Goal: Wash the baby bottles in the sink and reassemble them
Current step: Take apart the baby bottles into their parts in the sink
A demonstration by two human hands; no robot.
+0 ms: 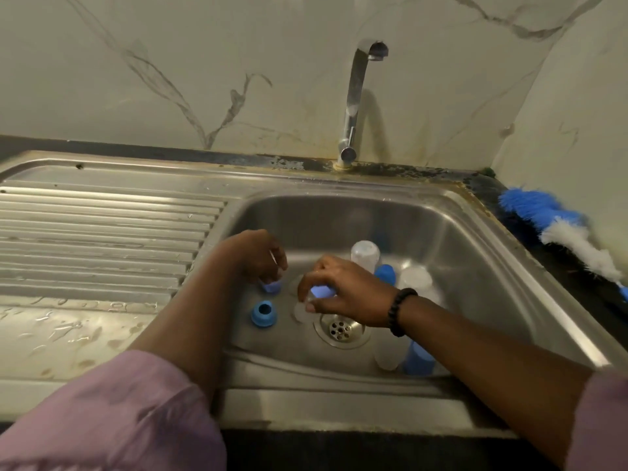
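Baby bottle parts lie scattered in the steel sink (pixel 475 266); an upright clear bottle (pixel 365 256) stands behind the right hand (pixel 343 294), whose fingers pinch a small blue piece (pixel 321 292); the left hand (pixel 258 256) curls round another blue piece (pixel 270 286); a blue collar ring (pixel 263 313) sits loose beside the drain (pixel 339 329); a blue-and-white bottle brush (pixel 560 229) rests on the worktop at right.

You've got a steel-grey sink (pixel 475 239); inside it, a blue ring (pixel 263 313) and clear bottles with blue collars. Right of the sink lies a blue-and-white brush (pixel 560 229). Behind it, grey-veined white marble wall (pixel 170 79). Your sleeves (pixel 112 413) are lilac.
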